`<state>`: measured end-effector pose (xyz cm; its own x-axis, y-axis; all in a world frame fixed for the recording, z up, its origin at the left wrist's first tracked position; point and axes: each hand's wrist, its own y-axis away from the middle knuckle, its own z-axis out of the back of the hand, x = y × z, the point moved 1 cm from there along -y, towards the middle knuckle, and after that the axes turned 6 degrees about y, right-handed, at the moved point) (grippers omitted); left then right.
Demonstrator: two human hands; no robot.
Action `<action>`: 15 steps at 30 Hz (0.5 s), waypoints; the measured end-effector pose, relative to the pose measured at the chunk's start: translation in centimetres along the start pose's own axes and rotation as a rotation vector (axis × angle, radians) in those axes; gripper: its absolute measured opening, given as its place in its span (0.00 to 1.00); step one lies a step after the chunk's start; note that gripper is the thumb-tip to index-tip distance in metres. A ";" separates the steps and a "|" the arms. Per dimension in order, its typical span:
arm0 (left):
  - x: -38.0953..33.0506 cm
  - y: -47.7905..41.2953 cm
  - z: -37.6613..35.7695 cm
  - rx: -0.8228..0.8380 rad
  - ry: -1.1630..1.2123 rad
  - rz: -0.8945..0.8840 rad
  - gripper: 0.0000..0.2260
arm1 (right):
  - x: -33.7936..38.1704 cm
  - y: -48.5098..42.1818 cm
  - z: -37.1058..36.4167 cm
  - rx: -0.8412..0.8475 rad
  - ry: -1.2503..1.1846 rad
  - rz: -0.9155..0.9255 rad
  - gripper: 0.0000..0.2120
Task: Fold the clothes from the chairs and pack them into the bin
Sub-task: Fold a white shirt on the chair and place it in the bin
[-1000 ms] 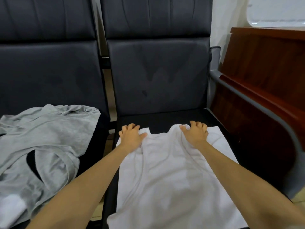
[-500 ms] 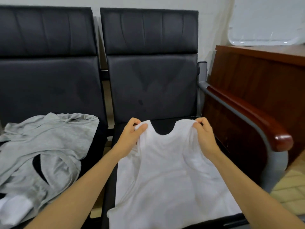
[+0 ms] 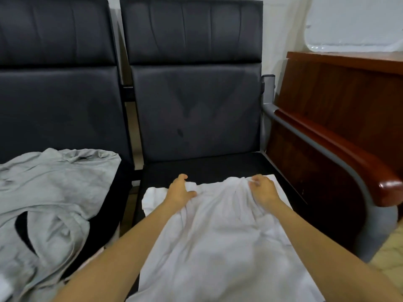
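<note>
Your white top [image 3: 213,240] lies spread on the seat of the right-hand chair [image 3: 196,110], its far edge toward the backrest and its near end running off the bottom of the view. Both your hands are on that far edge. Your left hand [image 3: 180,190] sits at the top's left corner. Its fingers curl down over the edge and the thumb stretches flat across the cloth, so it grips the fabric there. Your right hand [image 3: 262,189] is at the opposite corner, fingers curled with cloth bunched beneath them — it is a little blurred, but it holds the top as well. Between the two hands the fabric rises in a soft ridge, and creases run from it toward you. Bare black seat shows beyond your fingertips.

On the left-hand chair [image 3: 58,101] a grey garment [image 3: 50,192] lies crumpled and unfolded, covering most of that seat, well apart from the white top. To your right, a wood-capped armrest [image 3: 375,177] borders the chair, with a dark wooden cabinet [image 3: 349,90] just beside it.
</note>
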<state>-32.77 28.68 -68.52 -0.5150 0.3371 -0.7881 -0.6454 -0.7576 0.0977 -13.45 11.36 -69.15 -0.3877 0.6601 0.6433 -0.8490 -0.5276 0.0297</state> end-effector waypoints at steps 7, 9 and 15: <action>-0.2 4.7 1.6 -0.045 -0.066 -0.130 0.29 | -0.2 3.1 2.0 -0.026 0.047 0.063 0.16; 0.1 7.4 2.5 -0.074 -0.101 -0.126 0.25 | -0.6 5.1 3.2 -0.045 0.089 0.104 0.15; 2.7 16.2 4.9 0.054 -0.185 0.024 0.21 | -4.9 13.8 7.7 0.007 0.270 0.074 0.17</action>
<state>-47.38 20.08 -66.14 -0.6220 0.4202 -0.6607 -0.6584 -0.7374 0.1509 -20.47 -3.27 -66.04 -0.5306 0.7380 0.4170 -0.8128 -0.5825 -0.0034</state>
